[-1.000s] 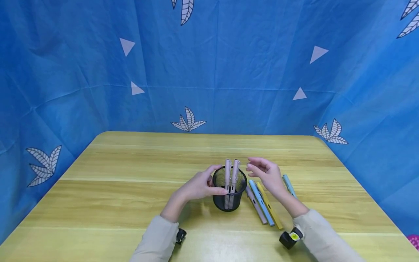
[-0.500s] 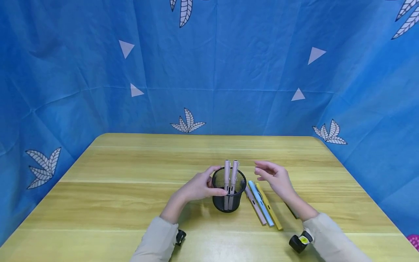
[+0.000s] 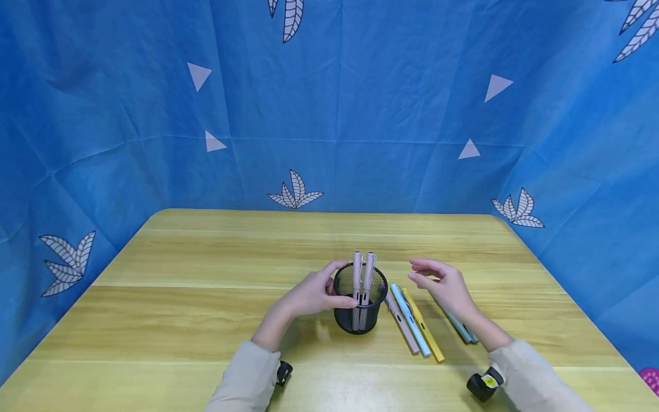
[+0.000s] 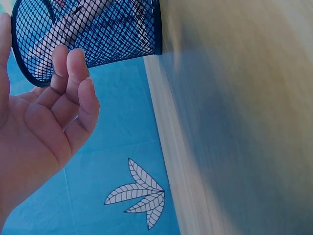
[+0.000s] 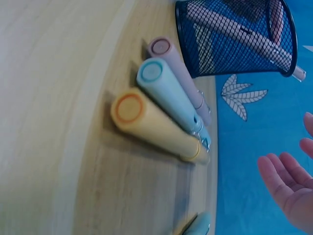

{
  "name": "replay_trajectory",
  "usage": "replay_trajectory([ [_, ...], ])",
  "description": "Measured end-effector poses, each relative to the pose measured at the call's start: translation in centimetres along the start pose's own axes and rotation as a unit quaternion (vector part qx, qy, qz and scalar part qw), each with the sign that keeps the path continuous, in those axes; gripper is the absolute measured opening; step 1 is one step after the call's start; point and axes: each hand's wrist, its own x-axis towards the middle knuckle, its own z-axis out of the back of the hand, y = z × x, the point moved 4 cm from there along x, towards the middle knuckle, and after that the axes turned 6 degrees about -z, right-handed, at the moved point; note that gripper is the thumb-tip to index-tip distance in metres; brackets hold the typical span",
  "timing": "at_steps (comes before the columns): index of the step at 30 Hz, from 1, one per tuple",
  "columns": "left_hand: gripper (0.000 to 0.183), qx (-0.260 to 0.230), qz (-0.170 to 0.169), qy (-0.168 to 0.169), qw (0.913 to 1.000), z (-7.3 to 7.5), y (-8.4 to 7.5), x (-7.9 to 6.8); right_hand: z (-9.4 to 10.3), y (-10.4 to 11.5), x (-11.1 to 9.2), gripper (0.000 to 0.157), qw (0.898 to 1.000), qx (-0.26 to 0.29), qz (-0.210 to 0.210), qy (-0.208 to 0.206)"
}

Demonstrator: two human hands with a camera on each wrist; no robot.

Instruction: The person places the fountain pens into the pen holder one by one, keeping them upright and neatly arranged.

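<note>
Black mesh pen cup (image 3: 345, 319) is near the middle of the table (image 3: 231, 257) on my head feed, closer to my side than the far edge. It's a round, see-through wire thing with a thicker dark rim, standing upright with its mouth facing up. My left hand (image 3: 311, 294) has it, thumb on the near side of the rim and the fingers curved around the other side.

Inside are two pale pink pens (image 3: 357, 274), cap ends and clips up top. The left one is pretty much vertical, the other leans a touch right, and I can see their lower halves through the mesh.

Just right of the cup, three more lie side by side: a lilac pen (image 3: 404, 329), a light blue pen (image 3: 412, 323) and a yellow pen (image 3: 425, 327). Smooth barrels, round flat ends with a ring, long axes running far-left to near-right, clip ends away from me.

My right hand (image 3: 447, 286) floats right of those, holding nothing, fingers loosely bent, gap between thumb and fingertips. Some bluish-green pens (image 3: 457, 326) lie partly hidden under that wrist, at a similar slant. Table's striped wood grain, backdrop (image 3: 329, 86) is creased blue cloth with white leaf prints.
</note>
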Motion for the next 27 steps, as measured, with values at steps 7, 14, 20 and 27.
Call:
replay_trajectory([
  [7, 0.079, -0.004, 0.003, 0.001, 1.0, 0.0, 0.1, 0.0, 0.6, -0.3, -0.3, 0.029, 1.0, -0.002, 0.0, 0.004],
  [14, 0.079, 0.001, 0.002, 0.002, 1.0, -0.1, 0.1, 0.0, 1.4, -0.7, -0.8, 0.029, 0.999, -0.053, 0.003, -0.002],
  [20, 0.079, 0.001, 0.002, 0.003, 1.0, -0.1, 0.1, 0.0, 2.2, -0.9, -1.1, 0.03, 0.997, -0.081, 0.01, 0.007],
  [27, 0.08, 0.006, 0.012, 0.003, 0.9999, -0.1, 0.0, 0.0, 3.2, -1.4, -1.5, 0.036, 0.992, -0.118, 0.016, 0.039],
])
